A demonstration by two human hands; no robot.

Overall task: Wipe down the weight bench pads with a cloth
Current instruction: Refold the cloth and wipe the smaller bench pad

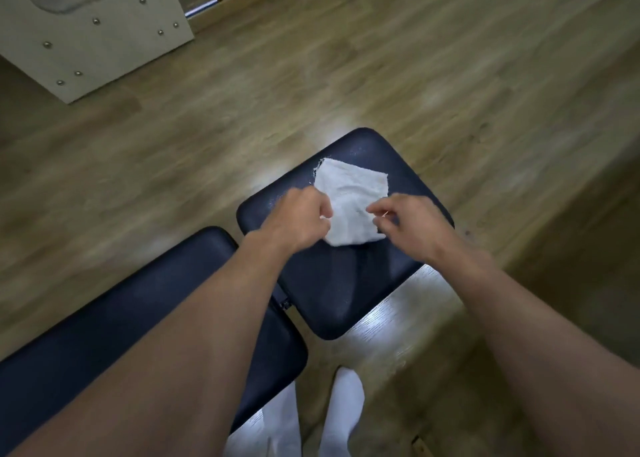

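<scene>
A white cloth (349,202) with frayed edges lies flat on the dark navy seat pad (346,283) of the weight bench. My left hand (298,219) pinches the cloth's left edge with curled fingers. My right hand (408,222) pinches its right edge between thumb and fingertips. The longer navy back pad (114,318) runs to the lower left, partly hidden under my left forearm. A narrow gap with a hinge (285,304) separates the two pads.
Wood-look floor surrounds the bench. A beige wooden box (86,37) with metal studs stands at the top left, with a wooden frame and chrome bar (201,7) beside it. My white-socked feet (341,411) stand on the floor below the seat pad.
</scene>
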